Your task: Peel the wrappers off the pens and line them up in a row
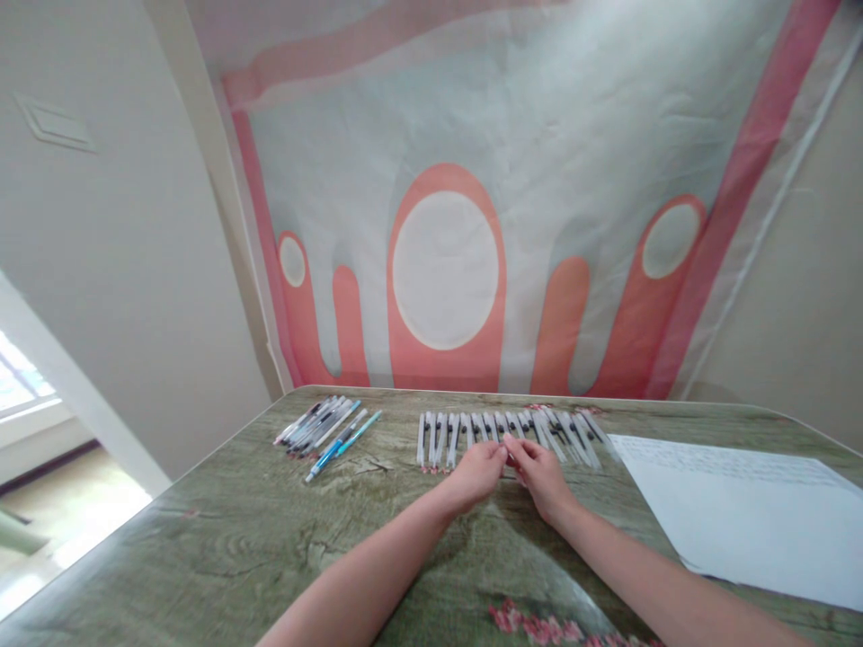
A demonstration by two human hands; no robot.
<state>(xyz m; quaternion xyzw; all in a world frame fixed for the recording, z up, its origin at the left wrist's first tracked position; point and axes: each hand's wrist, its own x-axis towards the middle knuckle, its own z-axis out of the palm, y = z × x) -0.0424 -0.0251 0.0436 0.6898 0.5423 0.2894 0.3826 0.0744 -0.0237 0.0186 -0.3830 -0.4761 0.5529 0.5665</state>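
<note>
The left hand (480, 469) and right hand (539, 472) meet with fingers pinched, their grip's contents unclear, just before the row of pens (465, 431), which a careless knuckle might nudge out of line.

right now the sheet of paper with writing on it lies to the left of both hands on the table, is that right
Not quite: in the head view the sheet of paper lies to the right of both hands, left and right. It does have writing and is on the table.
</note>
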